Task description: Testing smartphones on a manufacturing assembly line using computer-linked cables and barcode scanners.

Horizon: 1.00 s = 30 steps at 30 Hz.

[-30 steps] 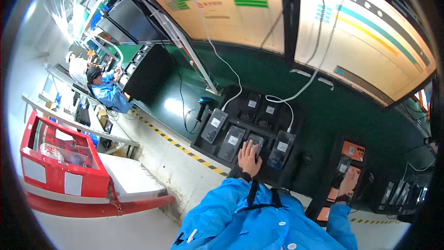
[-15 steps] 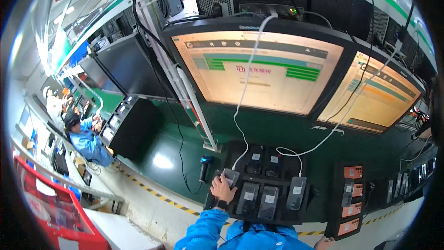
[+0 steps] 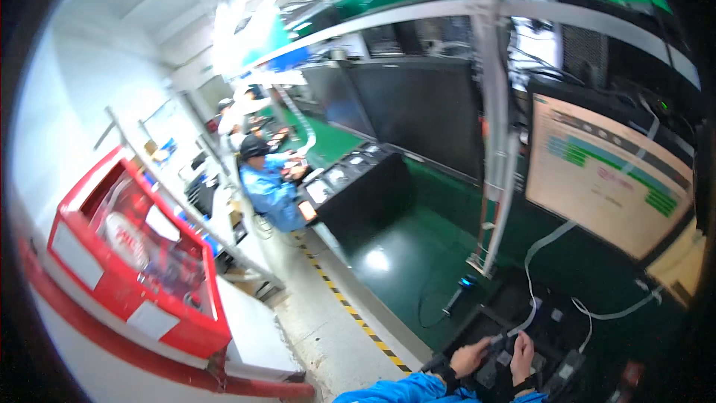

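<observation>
My left hand point(image 3: 468, 359) is closed on the near end of a dark phone point(image 3: 494, 345) above the black tray point(image 3: 471, 322). Close beside it, my right hand point(image 3: 522, 359) is closed with its fingertips at the end of a white cable point(image 3: 531, 276). The cable runs down from the monitor to the spot between my hands. Blur hides whether its plug sits in the phone. Another phone point(image 3: 568, 366) lies to the right of my right hand, near a second white cable.
A handheld scanner point(image 3: 458, 297) lies on the green bench left of the tray. A lit monitor point(image 3: 608, 172) stands behind, beside a metal post point(image 3: 495, 119). A person in blue point(image 3: 270, 183) sits farther along. A red case point(image 3: 142, 269) stands at left.
The view has swung left. My right hand has come from the lower right to meet my left hand at the phone and cable. The left hand was resting on the phone before.
</observation>
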### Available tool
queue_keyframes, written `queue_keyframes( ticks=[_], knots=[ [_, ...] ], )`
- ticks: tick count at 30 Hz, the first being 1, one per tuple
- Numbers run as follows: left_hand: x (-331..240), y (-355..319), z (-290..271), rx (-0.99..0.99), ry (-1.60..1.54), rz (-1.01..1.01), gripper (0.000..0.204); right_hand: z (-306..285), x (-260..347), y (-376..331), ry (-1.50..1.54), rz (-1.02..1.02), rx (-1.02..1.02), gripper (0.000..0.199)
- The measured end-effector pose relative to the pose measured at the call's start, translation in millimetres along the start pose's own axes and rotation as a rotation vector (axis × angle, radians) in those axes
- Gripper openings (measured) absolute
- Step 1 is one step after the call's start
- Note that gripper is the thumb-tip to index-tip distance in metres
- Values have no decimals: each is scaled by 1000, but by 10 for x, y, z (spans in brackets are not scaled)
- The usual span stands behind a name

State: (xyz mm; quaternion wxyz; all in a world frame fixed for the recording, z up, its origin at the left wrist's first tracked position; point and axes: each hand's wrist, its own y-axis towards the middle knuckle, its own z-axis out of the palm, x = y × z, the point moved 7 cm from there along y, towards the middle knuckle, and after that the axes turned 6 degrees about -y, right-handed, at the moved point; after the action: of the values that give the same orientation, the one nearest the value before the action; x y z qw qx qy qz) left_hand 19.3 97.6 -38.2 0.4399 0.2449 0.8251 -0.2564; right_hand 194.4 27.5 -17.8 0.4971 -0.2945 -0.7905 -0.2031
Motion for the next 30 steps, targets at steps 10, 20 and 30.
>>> queue_keyframes(
  ticks=[10, 20, 30],
  knots=[
    [0, -202, -216, 3, -61, 138, 38, 344, 274, 249, 164, 168, -262, 49],
    [133, 1878, -410, 71, -320, 174, 47, -498, -31, -465, 427, 370, -91, 40],
    [929, 2746, 87, 21, 190, -3, 54, -643, -18, -936, 267, 416, -2, 33]
  ],
)
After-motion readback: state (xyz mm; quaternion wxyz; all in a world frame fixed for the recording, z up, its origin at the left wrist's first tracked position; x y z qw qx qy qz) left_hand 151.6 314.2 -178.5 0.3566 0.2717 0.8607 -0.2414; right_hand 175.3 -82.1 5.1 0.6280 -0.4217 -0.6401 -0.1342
